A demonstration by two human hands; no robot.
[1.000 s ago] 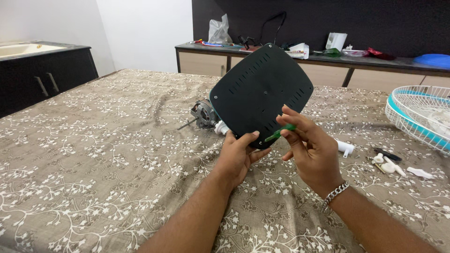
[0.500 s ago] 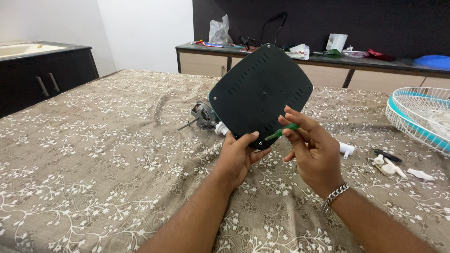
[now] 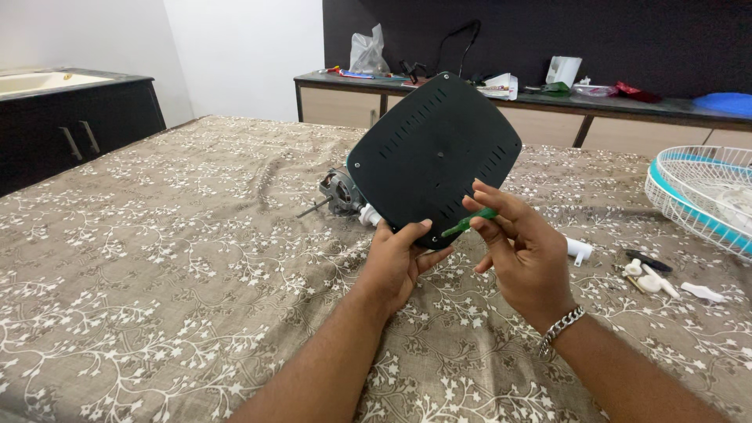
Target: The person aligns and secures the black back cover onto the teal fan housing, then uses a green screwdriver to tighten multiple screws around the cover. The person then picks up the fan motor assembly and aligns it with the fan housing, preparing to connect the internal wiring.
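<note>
1. Left hand [image 3: 395,262] gripped the black base plate [image 3: 435,157] by its lower edge, centre frame, raised above the patterned tabletop [image 3: 172,266].
2. Right hand [image 3: 525,254] pinched the green screwdriver [image 3: 468,222] against the plate.
3. Judgement: keep the plate steady and the tip square.

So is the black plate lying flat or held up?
Held up: the black plate stands tilted on edge above the bedspread, gripped by the left hand.
</note>
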